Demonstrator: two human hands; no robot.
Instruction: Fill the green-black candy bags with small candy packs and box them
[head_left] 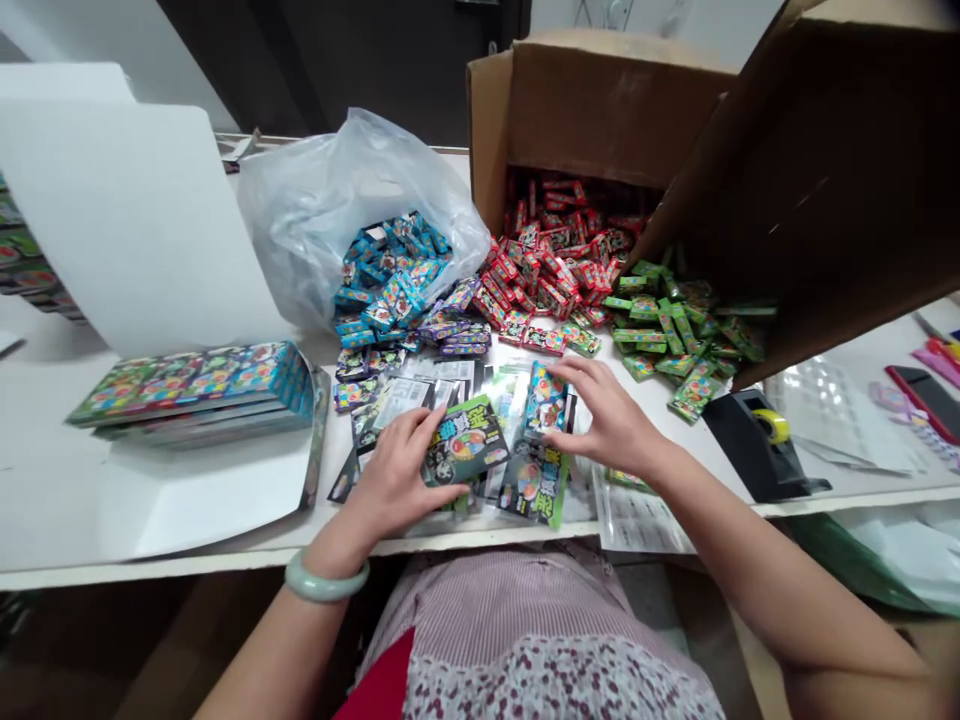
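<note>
White tabletop (45, 480); brown cardboard box (600, 100); small packets in blue (386, 290), red (551, 265), green (675, 320) and purple (454, 325); pale green bangle (326, 580); black tape dispenser (754, 440) with a yellow roll.

Bare tabletop (45, 400) far left; packet heaps (540, 285), plastic bag (315, 200), tipped carton (600, 110) behind; tape dispenser (757, 445) right.

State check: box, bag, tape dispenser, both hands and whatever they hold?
cardboard box: on its side, open, red packs spilling out
plastic bag: open, blue packs spilling out
tape dispenser: upright, roll loaded
left hand: closed on green packet
green packet: lying on other packets
right hand: pinching blue pack
printed stack: lying flat on white card
</note>
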